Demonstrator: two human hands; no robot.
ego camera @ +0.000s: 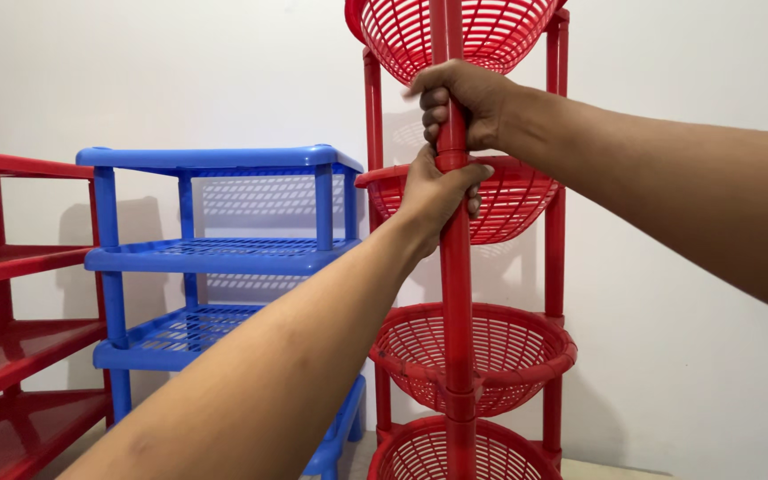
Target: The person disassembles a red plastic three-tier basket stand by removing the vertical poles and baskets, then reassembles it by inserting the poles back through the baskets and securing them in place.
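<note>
So I've got both hands on the front pole (455, 293) of this red basket rack (553, 258), the tall one with round mesh baskets stacked up it. My right hand (460, 102) is wrapped tight around the pole just under the top basket (402, 36), fingers curled all the way round. My left hand (437, 191) is clamped on right below it, nearly touching the right one, level with the rim of the second basket (513, 209). Two more baskets sit lower down, the third one (500, 351) and a bottom one (420, 458). Just to the left there's a blue shelf unit (215, 253) against the white wall (686, 62), and a red shelf rack (11, 338) at the far left edge.
</note>
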